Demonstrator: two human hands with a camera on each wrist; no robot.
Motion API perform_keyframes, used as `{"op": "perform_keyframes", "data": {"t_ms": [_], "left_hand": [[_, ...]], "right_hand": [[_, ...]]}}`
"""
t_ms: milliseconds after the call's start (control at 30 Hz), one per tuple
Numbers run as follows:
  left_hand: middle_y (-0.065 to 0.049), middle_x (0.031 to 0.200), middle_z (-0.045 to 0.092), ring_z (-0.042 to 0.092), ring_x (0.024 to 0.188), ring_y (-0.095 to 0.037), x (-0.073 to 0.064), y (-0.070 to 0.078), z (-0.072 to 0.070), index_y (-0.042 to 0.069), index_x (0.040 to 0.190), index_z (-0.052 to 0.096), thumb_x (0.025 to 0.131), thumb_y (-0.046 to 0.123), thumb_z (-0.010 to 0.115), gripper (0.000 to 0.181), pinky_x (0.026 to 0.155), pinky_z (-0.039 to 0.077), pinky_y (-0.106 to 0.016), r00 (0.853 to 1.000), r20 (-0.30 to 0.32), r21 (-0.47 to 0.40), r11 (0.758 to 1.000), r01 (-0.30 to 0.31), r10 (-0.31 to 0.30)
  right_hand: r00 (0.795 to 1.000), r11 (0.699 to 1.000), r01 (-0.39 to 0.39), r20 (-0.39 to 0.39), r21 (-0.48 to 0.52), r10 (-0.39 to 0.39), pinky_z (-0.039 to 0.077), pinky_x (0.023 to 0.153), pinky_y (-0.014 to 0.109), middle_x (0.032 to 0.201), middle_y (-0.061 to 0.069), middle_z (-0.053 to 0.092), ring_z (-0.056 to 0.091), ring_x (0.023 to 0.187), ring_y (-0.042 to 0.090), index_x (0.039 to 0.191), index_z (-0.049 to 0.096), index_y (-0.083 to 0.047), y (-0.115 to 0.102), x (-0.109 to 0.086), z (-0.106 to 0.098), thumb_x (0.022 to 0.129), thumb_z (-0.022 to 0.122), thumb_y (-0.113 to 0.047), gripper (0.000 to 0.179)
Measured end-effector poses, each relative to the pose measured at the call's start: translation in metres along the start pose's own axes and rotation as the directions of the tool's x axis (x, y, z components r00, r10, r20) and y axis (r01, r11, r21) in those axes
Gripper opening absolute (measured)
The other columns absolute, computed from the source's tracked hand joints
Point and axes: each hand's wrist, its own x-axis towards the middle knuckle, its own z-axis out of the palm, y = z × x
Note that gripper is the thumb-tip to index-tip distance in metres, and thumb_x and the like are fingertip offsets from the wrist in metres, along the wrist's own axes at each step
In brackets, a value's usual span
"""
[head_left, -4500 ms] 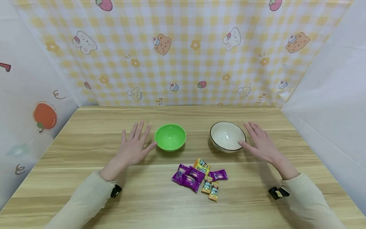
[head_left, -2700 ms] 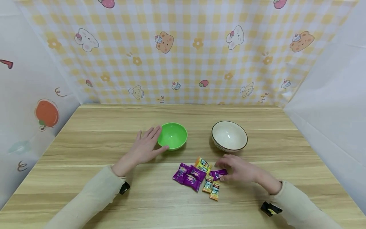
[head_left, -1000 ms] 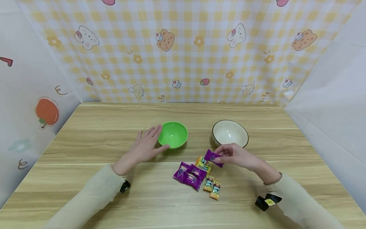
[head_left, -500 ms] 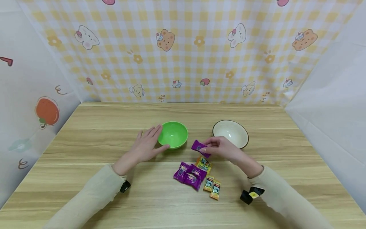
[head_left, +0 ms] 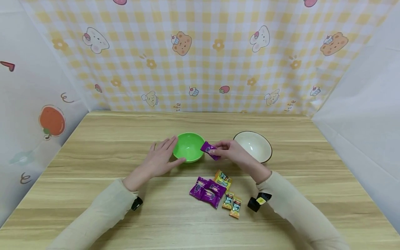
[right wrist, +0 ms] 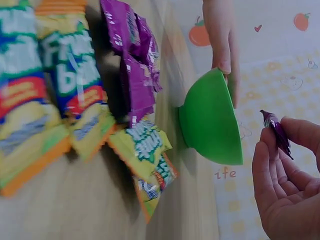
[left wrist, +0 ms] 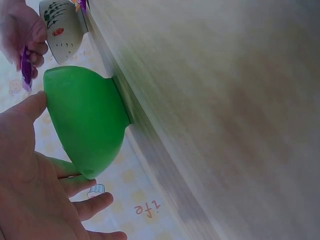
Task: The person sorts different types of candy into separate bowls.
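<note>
My right hand [head_left: 232,152] pinches a purple-wrapped candy [head_left: 208,150] between thumb and fingers, at the right rim of the green bowl [head_left: 188,147]. In the right wrist view the candy [right wrist: 275,133] is held above the level of the bowl's rim. My left hand [head_left: 159,161] rests against the bowl's left side, its fingers extended and the thumb at the near rim. From the left wrist view, thumb and fingertips touch the green bowl [left wrist: 85,117] at its edge. Nothing shows inside the green bowl.
Several purple candies [head_left: 210,198] lie in front of the bowls, beside yellow-orange candies [head_left: 235,207] marked with fruit. A white bowl with a dark rim [head_left: 256,146] stands right of the green one, partly behind my right hand. A checked cloth [head_left: 206,69] hangs behind the table.
My right hand came down from beside the white bowl, picked up the single purple candy and carried it left and up to the green bowl. My left hand moved right onto that bowl.
</note>
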Motion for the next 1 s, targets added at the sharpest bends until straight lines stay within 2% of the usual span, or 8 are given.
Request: {"op": "perform_keyframes", "data": {"t_ms": [167, 467, 667, 733, 867, 1000], "left_hand": [[-0.012, 0.143, 0.020, 0.021, 0.127, -0.033, 0.000, 0.000, 0.000, 0.004, 0.140, 0.018, 0.082, 0.065, 0.035, 0.086, 0.097, 0.011, -0.058, 1.000, -0.001, -0.008, 1.000, 0.002, -0.002], [-0.012, 0.143, 0.019, 0.021, 0.127, -0.033, 0.001, 0.000, -0.001, 0.004, 0.140, 0.017, 0.082, 0.065, 0.035, 0.086, 0.097, 0.010, -0.058, 1.000, 0.012, -0.009, 1.000, 0.005, -0.005], [-0.011, 0.143, 0.018, 0.021, 0.127, -0.033, 0.001, 0.000, -0.001, 0.004, 0.140, 0.017, 0.082, 0.064, 0.036, 0.086, 0.097, 0.011, -0.058, 1.000, 0.016, -0.007, 1.000, 0.009, -0.009], [-0.011, 0.144, 0.018, 0.021, 0.127, -0.033, 0.001, 0.001, -0.001, 0.004, 0.140, 0.017, 0.082, 0.064, 0.036, 0.086, 0.097, 0.011, -0.058, 1.000, 0.018, -0.008, 1.000, 0.011, -0.011], [-0.011, 0.144, 0.018, 0.021, 0.127, -0.033, 0.001, 0.001, -0.002, 0.004, 0.140, 0.017, 0.083, 0.064, 0.036, 0.085, 0.097, 0.011, -0.058, 1.000, 0.018, -0.011, 1.000, 0.012, -0.012], [-0.012, 0.143, 0.018, 0.021, 0.127, -0.033, 0.001, 0.002, -0.002, 0.004, 0.140, 0.017, 0.082, 0.064, 0.036, 0.086, 0.097, 0.011, -0.058, 1.000, 0.017, -0.014, 1.000, 0.014, -0.013]], "right_hand": [[0.999, 1.000, 0.003, -0.039, -0.003, -0.003, 0.048, 0.075, 0.037, 0.088, 0.013, 0.063, 0.060, 0.079, 0.022, 0.105, 0.059, 0.002, -0.007, 0.011, 0.003, 0.081, 0.066, -0.019, 0.033], [0.995, 0.998, -0.059, -0.087, -0.031, 0.056, 0.047, 0.078, 0.039, 0.090, 0.012, 0.063, 0.061, 0.077, 0.021, 0.107, 0.058, 0.000, -0.019, 0.028, 0.009, 0.080, 0.067, -0.019, 0.034], [0.994, 0.997, -0.045, -0.106, -0.056, 0.039, 0.048, 0.075, 0.040, 0.085, 0.011, 0.064, 0.061, 0.073, 0.019, 0.102, 0.062, 0.001, -0.023, 0.038, 0.013, 0.079, 0.068, -0.017, 0.030], [0.995, 0.998, -0.029, -0.098, -0.047, 0.024, 0.048, 0.075, 0.041, 0.084, 0.012, 0.064, 0.061, 0.071, 0.018, 0.101, 0.062, 0.002, -0.023, 0.039, 0.014, 0.080, 0.066, -0.015, 0.027], [0.998, 1.000, 0.006, -0.070, -0.025, -0.008, 0.047, 0.075, 0.043, 0.088, 0.022, 0.062, 0.061, 0.070, 0.020, 0.101, 0.060, 0.006, -0.024, 0.037, 0.014, 0.083, 0.062, -0.010, 0.024], [0.998, 1.000, 0.007, -0.061, -0.029, -0.008, 0.047, 0.077, 0.043, 0.094, 0.025, 0.060, 0.061, 0.077, 0.027, 0.103, 0.059, 0.006, -0.023, 0.035, 0.012, 0.084, 0.061, -0.011, 0.026]]}}
